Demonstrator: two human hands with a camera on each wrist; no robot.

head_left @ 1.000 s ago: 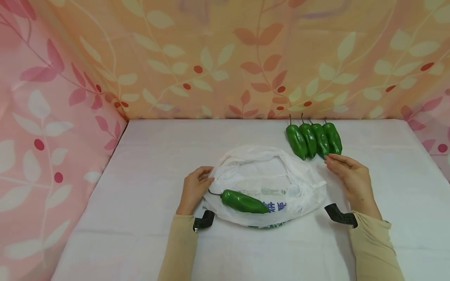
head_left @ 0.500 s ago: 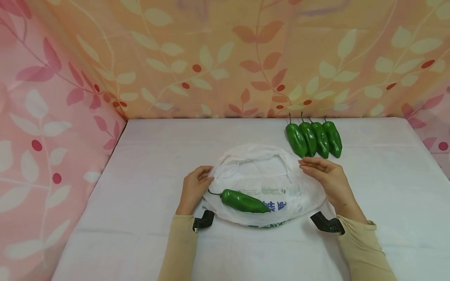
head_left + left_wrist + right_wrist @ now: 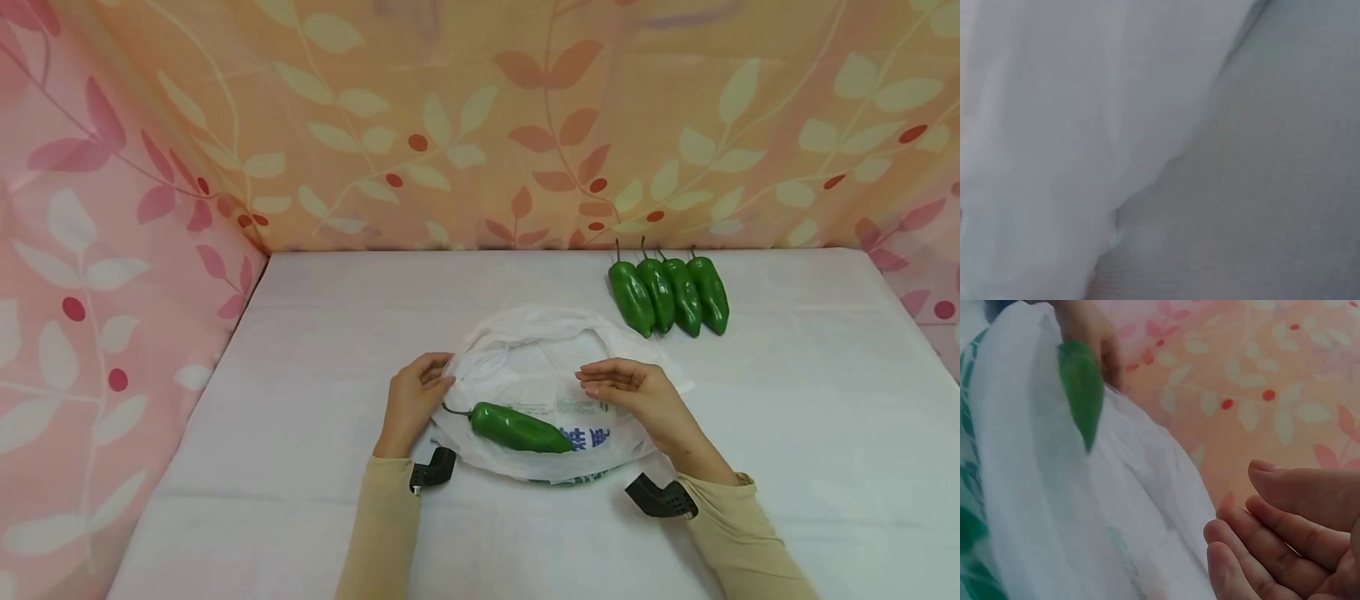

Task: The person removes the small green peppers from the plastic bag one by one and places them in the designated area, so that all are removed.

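Observation:
A white plastic bag (image 3: 517,379) with blue and green print lies spread on the table, its mouth open. One green pepper (image 3: 517,428) rests on the bag's near side, its stem towards my left hand (image 3: 411,402). That hand pinches the bag's left edge between thumb and fingers. My right hand (image 3: 645,398) hovers over the right part of the bag, thumb and fingers apart and holding nothing, as the right wrist view also shows. The left wrist view is filled by blurred white bag film (image 3: 1072,137); no fingers can be made out there.
Several green peppers (image 3: 667,296) lie side by side in a row at the table's back right, stems towards the wall. A floral cloth (image 3: 480,125) hangs behind and at the sides of the white-covered table (image 3: 337,308).
My right hand has moved left and nearer, from beside the row of peppers to over the bag. The left hand keeps its hold on the bag's edge; the peppers have stayed put.

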